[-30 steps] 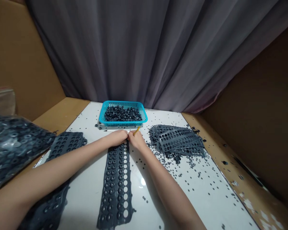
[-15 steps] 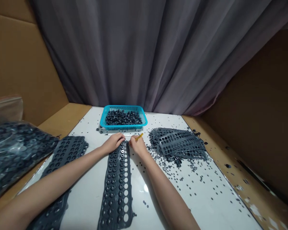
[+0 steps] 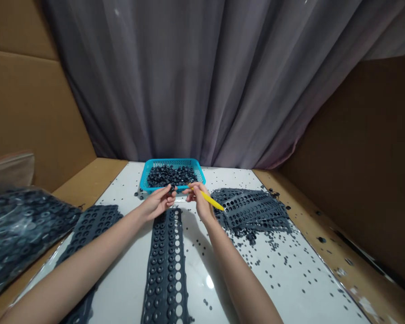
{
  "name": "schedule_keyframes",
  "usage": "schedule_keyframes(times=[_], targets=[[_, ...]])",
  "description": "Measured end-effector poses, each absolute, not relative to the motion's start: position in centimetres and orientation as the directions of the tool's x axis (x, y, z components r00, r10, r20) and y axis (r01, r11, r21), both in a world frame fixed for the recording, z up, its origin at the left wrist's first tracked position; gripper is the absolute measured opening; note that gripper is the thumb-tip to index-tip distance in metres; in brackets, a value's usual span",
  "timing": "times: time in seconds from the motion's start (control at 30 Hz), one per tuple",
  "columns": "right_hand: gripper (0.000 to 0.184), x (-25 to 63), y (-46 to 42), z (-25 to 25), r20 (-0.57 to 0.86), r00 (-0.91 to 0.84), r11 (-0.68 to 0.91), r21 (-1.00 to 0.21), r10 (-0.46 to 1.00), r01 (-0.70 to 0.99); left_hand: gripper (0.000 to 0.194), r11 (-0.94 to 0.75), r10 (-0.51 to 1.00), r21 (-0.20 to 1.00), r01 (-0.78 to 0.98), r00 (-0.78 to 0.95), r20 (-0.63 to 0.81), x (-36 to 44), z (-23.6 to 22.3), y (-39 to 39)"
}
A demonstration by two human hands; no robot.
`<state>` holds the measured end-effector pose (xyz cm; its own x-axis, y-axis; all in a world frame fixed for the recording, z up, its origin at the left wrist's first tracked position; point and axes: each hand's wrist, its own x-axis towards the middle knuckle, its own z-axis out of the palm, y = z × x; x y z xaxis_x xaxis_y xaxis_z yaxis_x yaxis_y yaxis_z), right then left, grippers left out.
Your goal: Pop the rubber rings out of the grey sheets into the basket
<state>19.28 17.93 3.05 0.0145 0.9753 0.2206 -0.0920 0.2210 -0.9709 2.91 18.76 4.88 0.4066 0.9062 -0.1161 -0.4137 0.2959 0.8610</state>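
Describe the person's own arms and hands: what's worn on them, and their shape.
The left hand and right hand are bare and slender, with no gloves. The left forearm and right forearm are slim and smooth, with no sleeves in view. No watch, bracelet, ring or marking can be seen on either arm or hand.

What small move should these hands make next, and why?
Probably let the small dark ring drop from the left hand into the blue basket: the fingers pinch it just above that basket, which already holds similar rings, while the right hand is occupied with a yellow stick.
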Motion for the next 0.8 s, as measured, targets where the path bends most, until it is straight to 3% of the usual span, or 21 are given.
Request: schedule_keyframes(times=[0.07,0.17,0.3,0.47,0.8], targets=[[0.025,19.6,17.3,5.2,0.290,0.084,0.301,-0.928,0.953,-0.220,0.016,0.438,0.865,0.672,-0.596,0.482,-0.137,4.0,6.8,18.1],[0.026,19.5,15.9,7.4,0.362,0.110,0.379,-0.894,0.926,-0.241,0.025,0.506,0.844,0.542,-0.671,0.515,-0.151,5.4,9.0,16.7],[0.025,19.1,14.4,8.7,0.380,0.030,0.372,-0.884,0.925,-0.284,0.027,0.520,0.848,0.482,-0.705,0.492,-0.196,6.4,10.4,14.8],[0.027,19.4,13.5,9.6,0.396,-0.037,0.380,-0.899,0.917,-0.219,0.027,0.451,0.880,0.396,-0.800,0.324,-0.347,6.9,11.7,12.9],[0.029,20.5,12.1,11.5,0.582,-0.035,0.583,-0.811,0.813,0.049,0.041,0.454,0.886,0.236,-0.859,0.409,-0.218,7.3,13.7,10.5]])
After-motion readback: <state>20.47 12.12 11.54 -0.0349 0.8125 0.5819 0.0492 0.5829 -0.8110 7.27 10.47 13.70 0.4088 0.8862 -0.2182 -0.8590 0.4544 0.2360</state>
